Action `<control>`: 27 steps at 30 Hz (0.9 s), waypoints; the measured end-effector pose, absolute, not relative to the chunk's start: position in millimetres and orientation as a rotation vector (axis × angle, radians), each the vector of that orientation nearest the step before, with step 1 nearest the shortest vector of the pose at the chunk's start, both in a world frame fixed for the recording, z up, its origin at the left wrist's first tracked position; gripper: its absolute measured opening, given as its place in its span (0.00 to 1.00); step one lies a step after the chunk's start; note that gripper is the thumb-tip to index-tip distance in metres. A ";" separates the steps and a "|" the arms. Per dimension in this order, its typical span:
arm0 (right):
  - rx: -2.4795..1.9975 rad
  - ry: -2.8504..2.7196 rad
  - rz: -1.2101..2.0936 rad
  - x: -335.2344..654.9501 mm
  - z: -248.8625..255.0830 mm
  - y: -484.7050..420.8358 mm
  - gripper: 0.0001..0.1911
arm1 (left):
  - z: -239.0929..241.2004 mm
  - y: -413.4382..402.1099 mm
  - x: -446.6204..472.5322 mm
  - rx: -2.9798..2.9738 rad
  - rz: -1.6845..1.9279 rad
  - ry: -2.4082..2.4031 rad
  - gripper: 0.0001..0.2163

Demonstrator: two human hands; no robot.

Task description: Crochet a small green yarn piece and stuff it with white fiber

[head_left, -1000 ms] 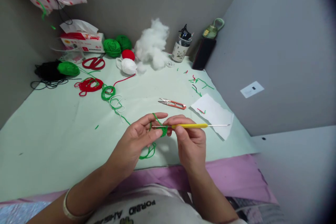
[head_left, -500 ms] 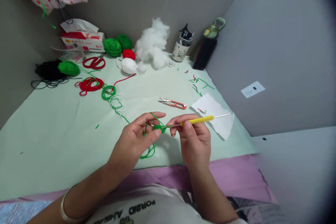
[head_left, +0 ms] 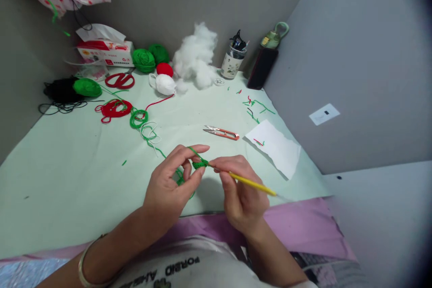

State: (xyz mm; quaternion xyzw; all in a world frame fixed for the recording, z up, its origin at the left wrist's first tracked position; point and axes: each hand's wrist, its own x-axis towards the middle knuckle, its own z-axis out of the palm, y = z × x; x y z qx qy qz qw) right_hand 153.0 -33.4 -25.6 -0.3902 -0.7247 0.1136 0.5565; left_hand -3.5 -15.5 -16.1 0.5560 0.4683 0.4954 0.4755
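Observation:
Between thumb and fingers, my left hand (head_left: 172, 177) pinches a small green crochet piece (head_left: 198, 164). A strand of green yarn runs over its raised index finger, and loose green yarn (head_left: 180, 179) hangs behind the palm. My right hand (head_left: 245, 191) is closed around a crochet hook (head_left: 253, 183) with a yellow handle. The hook's thin metal shaft points left and meets the crochet piece; its tip is hidden in the stitches. The handle slants down to the right, and its far metal end is blurred.
Orange thread snips (head_left: 221, 132) lie beyond my hands, beside torn white paper (head_left: 275, 148). Coils of red yarn (head_left: 116, 109) and green yarn (head_left: 139, 118) are at left. Red scissors (head_left: 119, 81), white stuffing (head_left: 195, 56), a pen jar (head_left: 232, 62) and a bottle (head_left: 263, 65) stand along the back.
My right hand has turned, so the hook's handle end has swung down toward me. The crochet piece has shifted slightly left and tilted in my left hand.

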 end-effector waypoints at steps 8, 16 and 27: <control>-0.964 -1.689 0.238 154.2 -32.5 -33.4 0.18 | -10.0 -6.5 -8.9 0.599 0.860 0.686 0.19; -0.862 -1.246 0.836 150.8 -26.0 -20.6 0.09 | -8.8 -5.2 -8.0 0.713 0.907 0.725 0.16; -0.961 -1.496 0.381 153.3 -29.2 -28.3 0.17 | -10.5 -1.3 -7.8 0.465 0.877 0.698 0.13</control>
